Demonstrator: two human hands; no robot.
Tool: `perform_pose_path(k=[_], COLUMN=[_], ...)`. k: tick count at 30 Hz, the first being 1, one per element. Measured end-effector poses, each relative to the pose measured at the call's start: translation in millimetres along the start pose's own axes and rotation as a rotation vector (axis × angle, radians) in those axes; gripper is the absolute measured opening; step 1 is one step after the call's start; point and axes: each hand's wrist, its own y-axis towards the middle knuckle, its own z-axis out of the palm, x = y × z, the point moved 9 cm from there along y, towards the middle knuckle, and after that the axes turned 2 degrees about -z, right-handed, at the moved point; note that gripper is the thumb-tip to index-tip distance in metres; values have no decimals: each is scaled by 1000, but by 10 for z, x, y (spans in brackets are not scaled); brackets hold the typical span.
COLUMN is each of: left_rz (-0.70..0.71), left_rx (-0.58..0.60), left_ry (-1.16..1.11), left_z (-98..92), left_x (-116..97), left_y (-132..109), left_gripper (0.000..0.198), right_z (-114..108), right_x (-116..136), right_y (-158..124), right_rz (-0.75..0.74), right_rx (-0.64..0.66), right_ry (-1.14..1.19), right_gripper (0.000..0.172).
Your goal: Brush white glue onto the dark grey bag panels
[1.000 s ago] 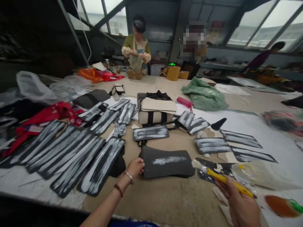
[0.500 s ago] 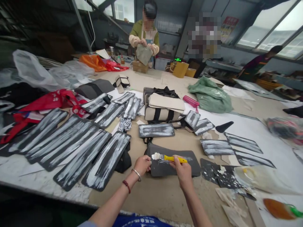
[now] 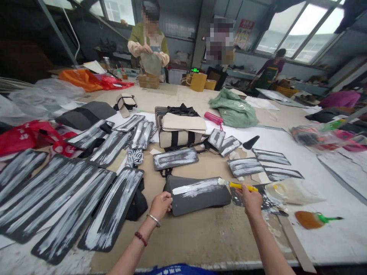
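Observation:
A dark grey panel lies flat on the table in front of me, with a white glue stripe across its upper part. My left hand is closed on the panel's left edge and pins it down. My right hand grips a yellow-handled brush. The bristles rest at the panel's top right corner, where the stripe ends.
Many dark panels streaked with white glue lie spread to the left and behind. A beige bag stands mid-table, with a green plastic bag further back. A clear glue bag and an orange brush lie right. A person works opposite.
My right hand has drawn the brush from the panel's left end to its right end, leaving a longer, wider white stripe. My left hand has stayed on the panel's left edge.

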Motion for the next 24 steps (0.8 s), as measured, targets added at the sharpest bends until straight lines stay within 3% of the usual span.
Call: perform_pose_path(k=[3, 6, 9, 12, 15, 19, 24], left_rz=[10, 16, 4, -17, -21, -5, 22], left_rx=[-3, -18, -34, -33, -32, -31, -31], left_ry=[-6, -19, -27, -20, -7, 11, 38], left_z=[-20, -57, -84, -85, -80, -71, -57], left_x=[-6, 3, 32, 62, 66, 40, -26], left_y=[-7, -2, 24, 57, 74, 64, 64], left_gripper=[9, 8, 6, 7, 8, 8, 7], right_z=[-187, -189, 96, 462, 752, 751, 251], right_x=[-37, 97, 348, 644, 867, 840, 374], right_y=[-106, -499, -1092, -1634, -1929, -1840, -1284], right_rz=[48, 61, 125, 148, 107, 5, 16], right_rx=[-15, 73, 272, 427, 523, 465, 262], right_ry=[52, 235, 497, 589, 621, 496, 246], right_gripper=[58, 53, 48, 43, 40, 41, 48])
